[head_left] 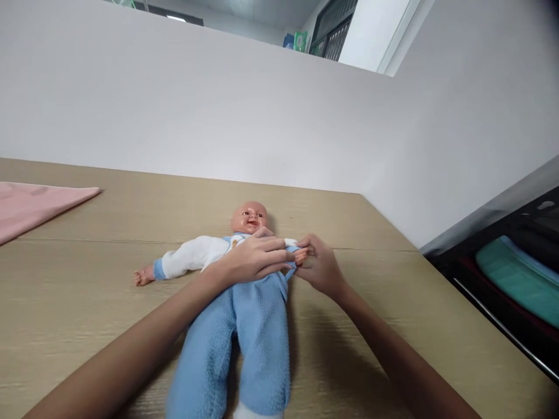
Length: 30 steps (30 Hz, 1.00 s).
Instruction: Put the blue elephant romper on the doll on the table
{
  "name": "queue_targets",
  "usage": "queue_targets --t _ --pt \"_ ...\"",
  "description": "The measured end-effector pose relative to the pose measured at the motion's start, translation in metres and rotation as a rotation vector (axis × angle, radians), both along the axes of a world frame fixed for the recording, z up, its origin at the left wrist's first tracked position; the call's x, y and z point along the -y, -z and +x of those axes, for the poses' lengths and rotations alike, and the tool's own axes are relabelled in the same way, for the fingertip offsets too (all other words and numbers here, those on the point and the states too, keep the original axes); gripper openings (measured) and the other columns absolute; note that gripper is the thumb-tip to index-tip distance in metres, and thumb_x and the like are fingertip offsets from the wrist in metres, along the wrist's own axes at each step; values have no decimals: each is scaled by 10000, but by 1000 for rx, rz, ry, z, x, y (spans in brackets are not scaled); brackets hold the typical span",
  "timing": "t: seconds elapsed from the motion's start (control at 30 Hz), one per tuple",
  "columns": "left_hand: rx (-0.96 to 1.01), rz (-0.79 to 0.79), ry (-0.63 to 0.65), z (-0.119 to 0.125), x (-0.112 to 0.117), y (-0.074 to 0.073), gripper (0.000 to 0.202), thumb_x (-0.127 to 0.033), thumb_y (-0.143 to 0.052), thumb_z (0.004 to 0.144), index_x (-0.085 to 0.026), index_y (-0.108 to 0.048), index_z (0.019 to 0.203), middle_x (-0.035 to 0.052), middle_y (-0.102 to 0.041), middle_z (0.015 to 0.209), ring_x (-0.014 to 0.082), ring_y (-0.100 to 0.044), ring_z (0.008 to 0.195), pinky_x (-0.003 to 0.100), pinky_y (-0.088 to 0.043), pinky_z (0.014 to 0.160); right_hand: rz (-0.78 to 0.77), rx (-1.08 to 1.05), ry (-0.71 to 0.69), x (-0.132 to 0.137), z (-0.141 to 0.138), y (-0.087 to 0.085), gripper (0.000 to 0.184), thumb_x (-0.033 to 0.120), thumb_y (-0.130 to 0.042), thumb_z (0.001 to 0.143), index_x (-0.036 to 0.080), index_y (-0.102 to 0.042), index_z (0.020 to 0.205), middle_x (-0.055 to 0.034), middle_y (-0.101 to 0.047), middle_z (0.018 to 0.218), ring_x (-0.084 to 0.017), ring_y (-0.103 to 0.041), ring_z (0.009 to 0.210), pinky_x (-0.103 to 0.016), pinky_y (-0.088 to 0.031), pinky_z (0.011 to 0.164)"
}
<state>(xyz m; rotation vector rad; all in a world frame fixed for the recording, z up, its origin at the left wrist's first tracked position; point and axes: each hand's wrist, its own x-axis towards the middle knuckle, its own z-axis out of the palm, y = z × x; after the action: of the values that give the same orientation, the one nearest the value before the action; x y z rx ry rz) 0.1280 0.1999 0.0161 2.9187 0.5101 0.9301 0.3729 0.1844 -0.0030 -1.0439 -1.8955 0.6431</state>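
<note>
A baby doll (264, 314) lies face up on the table, its head away from me, dressed in blue fleece trousers and a white top with blue cuffs. Across its chest reaches my left hand (257, 256), fingers closed at the blue cuff of the sleeve on my right; its thumb is hidden. My right hand (321, 265) pinches the same cuff from the outer side, around the doll's small hand (301, 256). The doll's other arm (187, 259) stretches out to the left, its cuff at the wrist.
A pink cloth (39, 206) lies at the left of the wooden table (87, 326). Behind the table stands a white wall (183, 110). To the right, beyond the table edge, is a black container or rack with folded green cloth (515, 276).
</note>
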Motion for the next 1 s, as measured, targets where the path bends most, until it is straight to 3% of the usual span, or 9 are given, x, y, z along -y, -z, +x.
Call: queue_targets --t 0.1,0.17,0.23,0.3,0.37,0.43,0.57,0.83,1.0 --pt "107 -118 -60 2 5 0 428 -464 -380 1175 -225 -734 1188 77 -752 933 235 -674 919 417 -450 985 57 178 -92 5 -16 -1 229 244 -749 782 265 -604 958 -46 -712 937 -258 -683 877 -382 -565 800" --pt "196 -252 -121 4 6 -2 339 -464 -479 1147 -235 -729 1145 66 -763 953 237 -671 944 407 -465 976 63 214 -137 13 -16 -2 330 229 -722 788 262 -668 1112 -104 -739 1182 -331 -684 1172 -477 -552 1040" --pt "285 -368 -174 8 4 -5 263 -455 -569 1113 -233 -704 1074 55 -764 989 238 -665 960 393 -481 949 -47 135 -220 22 -11 -3 430 289 -726 838 277 -674 1265 -105 -700 1398 -352 -592 1407 -530 -450 1223" --pt "330 -422 -210 11 -2 -6 245 -447 -618 1084 -226 -664 987 56 -746 997 245 -652 970 390 -490 925 -255 -66 -288 32 -7 -1 388 386 -705 907 299 -667 1283 -77 -684 1448 -330 -576 1449 -526 -431 1257" --pt "310 -440 -224 14 -7 -4 262 -450 -638 1065 -227 -624 929 64 -725 997 255 -637 984 396 -495 922 -461 -352 -247 39 -8 6 318 512 -660 948 297 -661 1182 -77 -724 1338 -314 -651 1344 -505 -509 1181" --pt "237 -439 -219 18 -9 1 253 -442 -623 1066 -230 -603 930 77 -712 1029 264 -629 1005 404 -494 924 -575 -563 -48 41 -14 17 360 621 -650 931 277 -640 1038 -85 -746 1149 -310 -708 1168 -483 -576 1064" --pt "147 -443 -256 24 -6 9 116 -331 -574 1046 -229 -567 990 88 -698 1058 267 -631 985 402 -488 877 -549 -615 269 29 -29 38 398 618 -762 825 255 -602 863 -33 -672 912 -245 -653 929 -372 -572 896" --pt "214 -641 -483 28 -15 9 144 -326 -581 1024 -238 -540 917 -3 -641 761 225 -619 726 341 -403 671 -572 -576 233 -19 -39 46 494 709 -754 717 268 -552 811 17 -636 767 -211 -611 743 -324 -506 689" --pt "269 -633 -530 27 -19 14 72 -299 -575 1011 -231 -550 1010 7 -672 835 211 -637 719 330 -427 671 -553 -507 171 -35 -31 52 486 687 -750 714 271 -501 753 66 -560 687 -165 -521 661 -284 -447 639"
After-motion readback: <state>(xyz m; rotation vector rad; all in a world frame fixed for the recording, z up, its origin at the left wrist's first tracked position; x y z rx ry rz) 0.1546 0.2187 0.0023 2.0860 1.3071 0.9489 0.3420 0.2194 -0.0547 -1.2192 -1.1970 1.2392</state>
